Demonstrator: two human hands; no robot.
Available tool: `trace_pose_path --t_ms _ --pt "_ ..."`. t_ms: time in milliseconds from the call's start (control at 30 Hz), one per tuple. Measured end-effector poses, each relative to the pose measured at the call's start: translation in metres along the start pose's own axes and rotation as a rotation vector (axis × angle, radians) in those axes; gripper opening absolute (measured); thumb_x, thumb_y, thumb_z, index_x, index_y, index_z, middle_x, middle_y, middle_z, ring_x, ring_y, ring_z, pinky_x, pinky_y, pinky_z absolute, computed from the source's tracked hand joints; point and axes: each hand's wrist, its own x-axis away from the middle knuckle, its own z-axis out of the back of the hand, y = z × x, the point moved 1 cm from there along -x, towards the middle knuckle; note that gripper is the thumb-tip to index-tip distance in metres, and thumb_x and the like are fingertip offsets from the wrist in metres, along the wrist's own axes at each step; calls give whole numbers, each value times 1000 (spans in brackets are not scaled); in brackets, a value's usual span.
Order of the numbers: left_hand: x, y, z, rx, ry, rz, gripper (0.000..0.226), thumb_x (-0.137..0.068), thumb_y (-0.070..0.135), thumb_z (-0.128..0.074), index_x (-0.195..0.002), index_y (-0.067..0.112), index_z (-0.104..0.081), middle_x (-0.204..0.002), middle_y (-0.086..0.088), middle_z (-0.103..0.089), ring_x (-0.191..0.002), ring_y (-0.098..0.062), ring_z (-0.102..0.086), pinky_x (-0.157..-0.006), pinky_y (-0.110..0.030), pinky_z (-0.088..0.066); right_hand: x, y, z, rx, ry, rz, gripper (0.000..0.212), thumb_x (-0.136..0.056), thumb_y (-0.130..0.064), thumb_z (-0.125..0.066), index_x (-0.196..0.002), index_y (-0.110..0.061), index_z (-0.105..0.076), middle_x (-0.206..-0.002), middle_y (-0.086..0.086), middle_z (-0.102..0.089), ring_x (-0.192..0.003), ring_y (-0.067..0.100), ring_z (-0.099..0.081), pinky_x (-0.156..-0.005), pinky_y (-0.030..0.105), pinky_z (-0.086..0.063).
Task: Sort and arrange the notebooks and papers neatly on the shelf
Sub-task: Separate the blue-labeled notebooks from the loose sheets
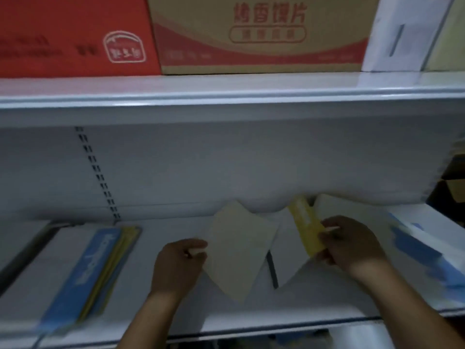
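White shelf (156, 253) runs under both my hands, with a stack of notebooks (83, 268) lying flat well off to my left. My left hand (177, 263) pinches the near left edge of a beige sheet (236, 250), tilted above the shelf. My right hand (352, 245) is clamped on a yellow booklet (305, 225), which juts up and left from my fingers.

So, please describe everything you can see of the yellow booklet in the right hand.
The yellow booklet is thin and narrow, apparently paper, with pale blurred print along its cover. It is tilted, its far end pointing toward the shelf's back wall. The right hand pinches its near end. A beige sheet lies behind it, and its upper end reaches into shadow.
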Motion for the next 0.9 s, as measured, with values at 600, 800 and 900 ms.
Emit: trace_pose_path --t_ms 600,800,900 --pt "-14 -84 15 -602 -32 -399 69 -87 60 -26 -72 18 -79 -78 -14 -77 -70 -32 -74 -74 -33 -56 24 0 -77 643 -501 -82 23 -89 -29 -41 -90 -18 -60 -124 10 -59 -115 27 -56 -82 30 -43" --pt "1 5 -33 -101 -86 -219 55 -71 9 -78 -57 61 -63 -93 -14 -66 -80 14 -62 -79 2 -38 12 41 13 134 152 163 28 -90 -29 -51 -112 -19 -64 -76 -5 -61 -71 10 -57 -55 10 -36" --pt "13 68 -96 -82 -145 -332 22 -79 17 -70 -90 36 -70 -100 -11 -64 -73 3 -62 -64 -2 -41 -3 85 55 241 453 249 34 -79 -29 -54 -102 -9 -69 -86 11 -69 -77 28 -66 -69 22 -46"
